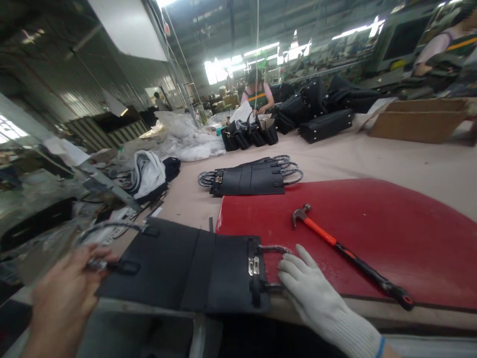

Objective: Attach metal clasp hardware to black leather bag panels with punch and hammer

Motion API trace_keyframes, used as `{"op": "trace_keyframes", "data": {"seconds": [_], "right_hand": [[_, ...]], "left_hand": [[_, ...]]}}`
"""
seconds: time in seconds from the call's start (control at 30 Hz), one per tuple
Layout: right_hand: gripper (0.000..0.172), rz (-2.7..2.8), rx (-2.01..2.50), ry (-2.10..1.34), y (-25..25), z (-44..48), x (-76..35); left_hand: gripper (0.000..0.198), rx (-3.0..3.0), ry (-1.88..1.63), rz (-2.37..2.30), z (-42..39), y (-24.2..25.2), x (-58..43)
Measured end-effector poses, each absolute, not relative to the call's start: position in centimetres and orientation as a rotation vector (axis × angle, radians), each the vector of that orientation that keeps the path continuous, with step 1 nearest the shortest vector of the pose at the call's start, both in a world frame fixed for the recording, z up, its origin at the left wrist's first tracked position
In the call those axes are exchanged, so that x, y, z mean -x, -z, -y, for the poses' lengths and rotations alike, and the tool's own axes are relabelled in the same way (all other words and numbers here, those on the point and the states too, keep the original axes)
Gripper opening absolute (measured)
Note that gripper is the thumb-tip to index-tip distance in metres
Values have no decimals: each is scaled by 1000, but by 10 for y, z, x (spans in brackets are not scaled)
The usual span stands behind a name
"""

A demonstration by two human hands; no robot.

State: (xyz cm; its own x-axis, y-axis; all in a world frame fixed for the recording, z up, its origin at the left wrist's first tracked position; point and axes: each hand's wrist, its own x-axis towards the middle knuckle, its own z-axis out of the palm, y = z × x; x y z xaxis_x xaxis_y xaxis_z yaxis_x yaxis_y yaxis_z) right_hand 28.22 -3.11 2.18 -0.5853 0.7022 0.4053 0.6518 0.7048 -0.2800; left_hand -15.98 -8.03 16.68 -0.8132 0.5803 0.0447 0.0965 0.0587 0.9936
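A flat black leather handbag panel [194,266] with a handle at each end lies across the table's near edge, partly over the red board. My bare left hand [69,286] is closed round the plastic-wrapped handle at its left end. At the other end, beside the silver clasp plates [254,266], my right hand [313,291] in a white knit glove has its fingers curled over the right handle. Further off lies a stack of similar black panels [249,178] with wrapped handles. A claw hammer [346,253] with an orange and black handle rests on the board.
The red board [372,214] covers much of the near right table. Several small black bags [249,135], larger black bags [326,124] and a cardboard box [417,122] stand behind. Clear plastic wrapping [182,136] is heaped left, near a metal post [108,181]. Co-workers sit beyond.
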Motion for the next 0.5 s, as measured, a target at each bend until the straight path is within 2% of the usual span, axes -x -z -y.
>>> {"op": "trace_keyframes", "data": {"seconds": [0.07,0.17,0.27,0.37,0.43,0.5], "right_hand": [[17,2336,1023,-46,-12,40,-282],[15,2251,1016,7,-7,54,-274],[10,2234,1081,29,-7,71,-261],[5,2238,1202,35,-5,85,-246],[3,2189,1289,28,-2,91,-236],[2,2144,1362,36,-1,91,-226]], "left_hand": [[5,-766,-1921,-1826,23,-198,133],[7,-1065,-1716,-1630,-73,-240,91],[27,-1285,-1569,-1643,-150,-259,55],[37,-1724,-1219,-1934,-181,-234,20],[33,-1947,-937,-1949,-169,-193,-2],[25,-2019,-795,-1876,-138,-141,-18]]}}
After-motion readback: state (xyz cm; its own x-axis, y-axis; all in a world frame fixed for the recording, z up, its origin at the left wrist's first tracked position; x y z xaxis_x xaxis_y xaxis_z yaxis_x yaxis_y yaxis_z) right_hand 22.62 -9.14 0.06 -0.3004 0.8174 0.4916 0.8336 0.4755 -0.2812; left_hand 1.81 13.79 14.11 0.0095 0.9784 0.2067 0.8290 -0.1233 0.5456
